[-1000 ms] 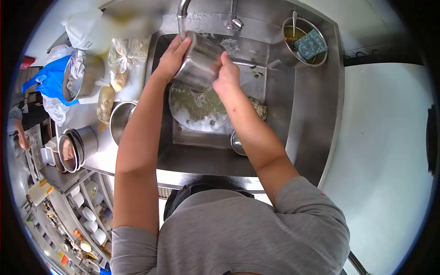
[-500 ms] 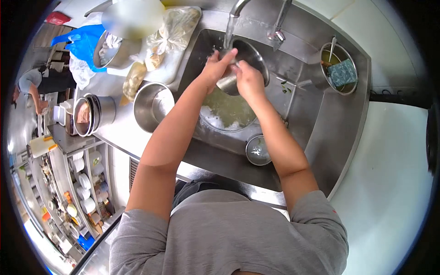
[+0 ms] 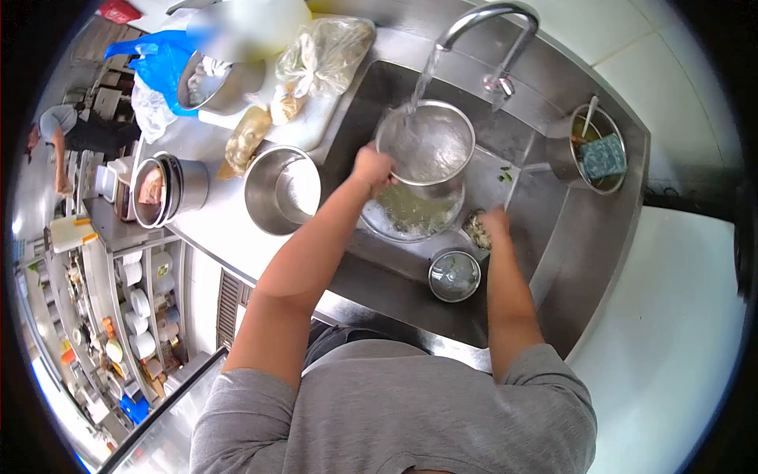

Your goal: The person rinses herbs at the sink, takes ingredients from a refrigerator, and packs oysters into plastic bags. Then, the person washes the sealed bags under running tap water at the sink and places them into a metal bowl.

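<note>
My left hand (image 3: 373,171) is closed on the rim of a round steel bowl (image 3: 434,150), tilted under the running tap (image 3: 489,16). Water falls into it. Beneath it, a larger basin (image 3: 410,229) holds cloudy greenish water with foam at its edge. To the right, my right hand (image 3: 496,226) is down in the sink, its fingers closed at a pale mottled clump (image 3: 477,230); whether this is a scourer or scraps I cannot tell. A small steel bowl (image 3: 454,276) with water in it stands just below that hand.
An empty steel pot (image 3: 260,193) stands left of the sink, near bagged food (image 3: 320,59) on a white board (image 3: 316,134). A pot (image 3: 604,178) with a green scouring pad (image 3: 603,157) sits at right. Another person (image 3: 67,134) is at far left.
My hands have moved apart. The left now holds the bowl by its rim, its opening turned up under the water; the right has let go and dropped to the clump at right.
</note>
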A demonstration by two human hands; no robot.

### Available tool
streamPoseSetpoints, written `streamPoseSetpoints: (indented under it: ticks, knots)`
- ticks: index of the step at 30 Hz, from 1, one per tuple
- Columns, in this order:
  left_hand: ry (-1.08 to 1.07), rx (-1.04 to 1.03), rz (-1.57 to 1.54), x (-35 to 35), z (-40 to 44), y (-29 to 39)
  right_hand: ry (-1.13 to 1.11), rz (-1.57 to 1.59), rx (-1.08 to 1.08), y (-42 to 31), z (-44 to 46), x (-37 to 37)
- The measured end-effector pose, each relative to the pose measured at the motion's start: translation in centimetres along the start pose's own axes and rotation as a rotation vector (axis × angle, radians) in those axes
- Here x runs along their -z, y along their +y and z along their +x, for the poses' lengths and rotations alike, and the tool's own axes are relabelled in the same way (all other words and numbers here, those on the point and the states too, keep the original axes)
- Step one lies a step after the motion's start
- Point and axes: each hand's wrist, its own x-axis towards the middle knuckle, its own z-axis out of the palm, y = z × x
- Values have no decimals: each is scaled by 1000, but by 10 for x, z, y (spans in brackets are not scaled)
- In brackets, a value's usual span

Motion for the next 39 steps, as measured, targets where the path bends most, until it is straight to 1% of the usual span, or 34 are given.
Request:
streamPoseSetpoints:
  ticks: [1, 2, 3, 4, 5, 6, 7, 8, 11, 12, 14, 15, 16, 17, 18, 19, 20, 21, 22, 23, 25, 27, 28, 29, 31, 34, 35, 37, 39]
  knots:
    - [-43, 179, -1, 1, 4, -19, -85, -119, 64, 35, 17, -42]
    - [-196, 460, -74, 5, 24, -53, -163, -231, 137, 69, 35, -82]
    - [-252, 611, -216, 5, 15, -69, -55, 7, -107, 53, -5, -58]
    - [-370, 623, -328, 7, 3, -89, -10, 7, -141, 52, -11, -61]
    - [-463, 720, -502, 10, -13, -95, 34, 7, -176, 57, -10, -69]
    - [-641, 800, -579, 14, -19, -116, 77, 7, -214, 57, -9, -77]
    - [-853, 885, -676, 17, -20, -138, 48, -13, -226, 53, -11, -75]
    - [-822, 881, -694, 17, -35, -138, 19, -34, -240, 52, -14, -66]
    - [-895, 877, -728, 20, -52, -157, -122, -109, -255, 56, -7, -66]
    - [-906, 846, -686, 19, -58, -150, -174, -136, -253, 58, -3, -66]
    - [-932, 774, -599, 18, -69, -133, -124, -152, -168, 57, -2, -64]
    - [-898, 723, -577, 19, -72, -123, -97, -161, -127, 55, -4, -61]
    - [-867, 676, -556, 22, -76, -114, -103, 133, -127, 3, -51, 11]
    - [-840, 637, -534, 24, -84, -101, -38, 288, -118, -13, -71, 28]
    - [-709, 596, -422, 28, -103, -61, 31, 442, -112, -20, -87, 39]
    - [-581, 551, -309, 35, -124, -19, 33, 393, -119, -6, -69, 28]
    - [-420, 497, -294, 42, -142, 9, 35, 343, -126, 6, -52, 19]
    - [-263, 443, -274, 52, -159, 29, -39, 92, -156, 8, -34, 20]
    - [-195, 331, -279, 69, -171, 42, -12, 6, -9, 21, -24, 24]
    - [-147, 189, -313, 93, -183, 50, 13, -83, 139, -2, -46, 64]
    - [-48, -80, -375, 146, -202, 59, -66, -174, 365, -36, -79, 130]
    - [63, -263, -351, 202, -220, 58, 22, -179, 496, -76, -115, 181]
    - [76, -294, -234, 235, -220, 53, 102, -127, 615, -93, -133, 201]
    - [233, -272, -166, 258, -229, 49, 180, -73, 737, -110, -151, 219]
    - [329, -331, -111, 297, -238, 29, 235, 50, 906, -151, -187, 252]
    - [531, -198, -15, 354, -219, -26, 256, 198, 1046, -216, -230, 272]
    - [553, -187, -111, 366, -213, -40, 236, 292, 1062, -237, -241, 265]
    - [510, -158, -240, 387, -196, -61, 198, 480, 1082, -280, -263, 251]
    - [509, -184, -220, 393, -188, -69, 302, 474, 1269, -315, -272, 222]
